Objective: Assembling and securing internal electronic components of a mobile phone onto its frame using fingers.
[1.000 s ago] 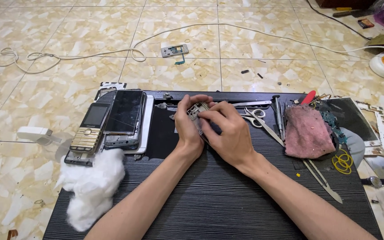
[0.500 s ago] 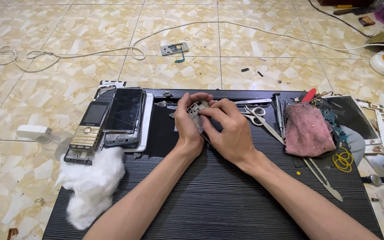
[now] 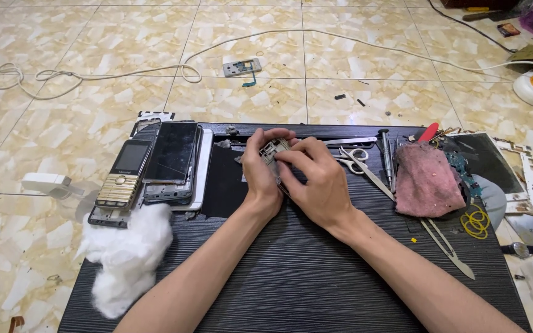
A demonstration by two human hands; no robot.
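Both hands meet over the black mat (image 3: 291, 271): left hand (image 3: 259, 172) curled around a small phone frame (image 3: 272, 150), right hand (image 3: 316, 179) pinching its near edge with bent fingers. Scissors (image 3: 356, 157) lie just beside.

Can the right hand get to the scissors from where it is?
Probably yes: the scissors lie just beside the right hand with nothing between, though that hand is busy holding a small phone part.

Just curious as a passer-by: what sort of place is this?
Probably an informal phone-repair spot on a tiled floor: stacked phones, scissors and a screwdriver lie on a black mat.
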